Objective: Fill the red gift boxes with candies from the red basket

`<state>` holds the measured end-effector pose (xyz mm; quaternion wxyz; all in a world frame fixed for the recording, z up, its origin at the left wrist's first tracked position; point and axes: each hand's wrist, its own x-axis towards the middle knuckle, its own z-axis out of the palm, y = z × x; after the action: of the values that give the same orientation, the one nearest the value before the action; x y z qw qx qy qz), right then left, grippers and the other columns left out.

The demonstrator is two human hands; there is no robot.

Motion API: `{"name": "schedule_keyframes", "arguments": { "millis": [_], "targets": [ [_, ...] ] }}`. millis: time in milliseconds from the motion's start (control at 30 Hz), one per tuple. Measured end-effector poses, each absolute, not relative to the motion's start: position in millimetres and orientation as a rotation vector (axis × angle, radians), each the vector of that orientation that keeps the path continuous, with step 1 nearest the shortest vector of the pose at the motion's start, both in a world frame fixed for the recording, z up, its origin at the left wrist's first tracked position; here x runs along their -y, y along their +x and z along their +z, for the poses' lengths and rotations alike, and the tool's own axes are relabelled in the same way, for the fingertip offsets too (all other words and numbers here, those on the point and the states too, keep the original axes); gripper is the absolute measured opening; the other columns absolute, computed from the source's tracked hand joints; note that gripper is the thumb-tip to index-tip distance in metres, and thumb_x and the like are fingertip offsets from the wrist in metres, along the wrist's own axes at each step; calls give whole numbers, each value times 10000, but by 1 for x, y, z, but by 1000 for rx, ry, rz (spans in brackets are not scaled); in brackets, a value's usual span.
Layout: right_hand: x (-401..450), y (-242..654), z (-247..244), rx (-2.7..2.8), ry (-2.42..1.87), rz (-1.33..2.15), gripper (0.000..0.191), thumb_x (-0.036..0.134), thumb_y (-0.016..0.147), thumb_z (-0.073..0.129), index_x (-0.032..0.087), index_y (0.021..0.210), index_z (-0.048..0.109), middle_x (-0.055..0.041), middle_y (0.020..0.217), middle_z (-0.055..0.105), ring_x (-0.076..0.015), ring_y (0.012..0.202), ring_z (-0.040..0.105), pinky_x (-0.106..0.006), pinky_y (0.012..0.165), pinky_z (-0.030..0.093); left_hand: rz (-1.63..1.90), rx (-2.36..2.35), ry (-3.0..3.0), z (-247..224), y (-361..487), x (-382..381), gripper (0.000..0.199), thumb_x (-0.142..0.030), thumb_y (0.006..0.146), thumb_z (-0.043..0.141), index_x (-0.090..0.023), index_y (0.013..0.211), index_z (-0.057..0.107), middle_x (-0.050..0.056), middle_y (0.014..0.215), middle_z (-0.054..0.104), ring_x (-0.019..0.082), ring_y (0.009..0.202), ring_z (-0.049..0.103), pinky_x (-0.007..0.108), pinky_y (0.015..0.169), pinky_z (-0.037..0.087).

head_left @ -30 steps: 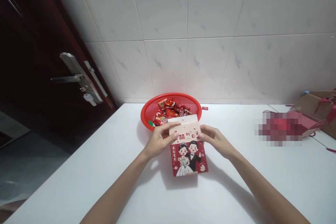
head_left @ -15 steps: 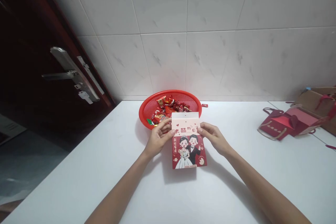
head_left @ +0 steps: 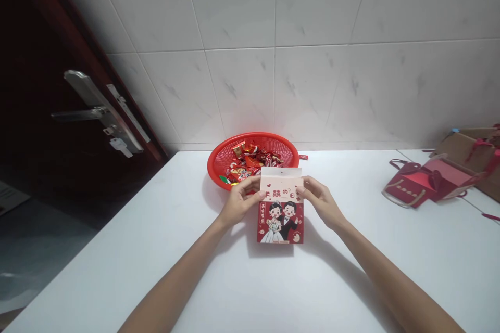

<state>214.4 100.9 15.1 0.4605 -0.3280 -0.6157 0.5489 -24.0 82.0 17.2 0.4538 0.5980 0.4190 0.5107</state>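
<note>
A red and cream card box (head_left: 281,221) printed with a cartoon bride and groom is held up over the white table. My left hand (head_left: 242,202) grips its upper left edge, thumb on the front and fingers behind. On the upper right edge, my right hand (head_left: 318,200) holds it the same way. Just behind the box stands a red mesh basket (head_left: 216,166) with wrapped sweets (head_left: 250,161) in it. The box hides the basket's front right part.
Dark red gift boxes with rope handles (head_left: 410,187) lie at the right of the white table (head_left: 351,281). A cardboard box (head_left: 457,145) is behind them. A small red packet (head_left: 303,157) lies by the basket. At the left is a dark door with a metal handle (head_left: 80,114).
The box's lower end has risen a little and now sits straighter, facing me more squarely. Both hands keep their hold on it. The view has shifted slightly.
</note>
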Motion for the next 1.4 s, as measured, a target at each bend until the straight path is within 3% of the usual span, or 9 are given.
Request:
{"name": "schedule_keyframes", "arguments": {
  "millis": [233, 500, 700, 800, 967, 1133, 1267, 1400],
  "targets": [
    [-101, 215, 15, 1487, -782, 1401, 448, 545, 844, 692, 212, 1118, 572, -17, 765, 676, -165, 677, 592, -319, 688, 511, 1241, -1082, 1446, 19, -22, -80, 522, -422, 755, 797, -157, 1181, 653, 87, 989, 732, 238, 972, 683, 340, 832, 579],
    [-95, 219, 21, 1501, -773, 1447, 498, 527, 833, 708, 223, 1198, 557, -19, 774, 678, -186, 690, 621, -323, 653, 504, 1137, -957, 1437, 27, -21, -71, 669, -357, 806, 753, -222, 1403, 481, 73, 1044, 706, 221, 967, 678, 311, 785, 569],
    [-95, 218, 19, 1495, -770, 1317, 369, 525, 805, 734, 217, 999, 673, -6, 735, 648, -154, 645, 574, -282, 587, 461, 1124, -959, 1529, 37, -20, -66, 357, -368, 792, 755, -202, 1074, 613, 56, 1013, 689, 201, 882, 667, 282, 727, 554],
    [-94, 216, 19, 1436, -759, 1265, 346, 535, 754, 778, 214, 854, 694, -19, 771, 666, -147, 636, 580, -278, 580, 477, 1156, -966, 1575, 36, -19, -65, 330, -359, 758, 786, -176, 995, 649, 43, 910, 675, 172, 795, 636, 261, 676, 532],
    [-91, 216, 21, 1431, -757, 1244, 385, 583, 728, 782, 208, 762, 703, -37, 753, 681, -173, 675, 616, -299, 610, 516, 1171, -985, 1515, 32, -17, -64, 338, -371, 729, 820, -146, 943, 686, 58, 846, 685, 186, 773, 633, 291, 680, 535],
    [-87, 215, 22, 1432, -762, 1293, 324, 459, 741, 813, 200, 892, 689, -40, 812, 713, -158, 667, 639, -278, 589, 515, 1163, -967, 1518, 30, -15, -63, 296, -358, 739, 812, -146, 914, 704, 56, 832, 695, 185, 771, 645, 298, 707, 546],
    [-82, 215, 20, 1435, -737, 1322, 354, 455, 765, 796, 194, 955, 650, -32, 734, 720, -152, 607, 632, -264, 547, 501, 1185, -986, 1561, 27, -11, -63, 311, -382, 738, 807, -146, 903, 689, 49, 816, 683, 180, 761, 642, 274, 679, 536],
    [-77, 217, 19, 1462, -754, 1273, 369, 483, 773, 782, 198, 959, 639, -27, 724, 714, -157, 601, 631, -269, 540, 502, 1186, -982, 1529, 25, -6, -62, 435, -427, 758, 784, -151, 1071, 663, 44, 812, 689, 193, 772, 662, 277, 684, 538]
  ]
}}
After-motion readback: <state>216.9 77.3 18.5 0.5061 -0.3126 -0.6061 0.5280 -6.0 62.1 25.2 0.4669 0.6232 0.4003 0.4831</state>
